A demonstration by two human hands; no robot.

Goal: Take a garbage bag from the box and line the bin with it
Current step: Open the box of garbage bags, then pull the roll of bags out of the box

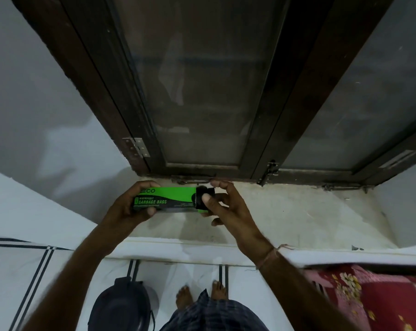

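Gripping the box (165,200), left hand (128,206); right hand (222,206) pinches its flap (203,199).

A single wide-angle view is taken from the head, aimed forward and steeply down. A window (202,91) is seen close at twelve o'clock, its sill (286,211) near centre, and the floor (66,283) at six o'clock below.

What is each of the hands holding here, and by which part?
The left hand grips the garbage bag box around its left end. The right hand pinches the black roll at the box's open right end.
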